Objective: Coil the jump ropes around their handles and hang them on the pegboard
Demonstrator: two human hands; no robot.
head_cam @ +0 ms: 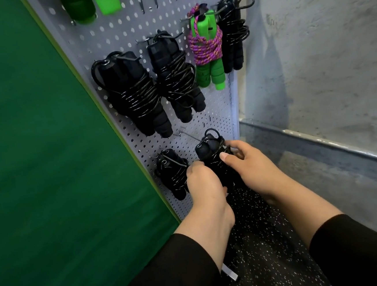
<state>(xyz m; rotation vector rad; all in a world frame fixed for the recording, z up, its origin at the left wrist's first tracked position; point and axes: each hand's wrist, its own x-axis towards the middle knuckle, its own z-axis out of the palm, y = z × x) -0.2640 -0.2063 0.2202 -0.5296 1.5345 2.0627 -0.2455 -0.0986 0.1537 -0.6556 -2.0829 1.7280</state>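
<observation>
Black foam handles wound in thin glossy cord: the jump rope bundle [212,156] I'm holding sits near the pegboard's [216,108] lower right corner, just below a bare hook [30,150]. My left hand [204,185] grips its lower half; my right hand [247,162] pinches the coils, thumb on top. I judge it light, the foam squashy, the cord springy and apt to unwind, so I'd hold across the wraps.

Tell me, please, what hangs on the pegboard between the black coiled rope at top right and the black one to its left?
The head view shows a green-handled rope wound in purple cord there, on the pegboard.
</observation>
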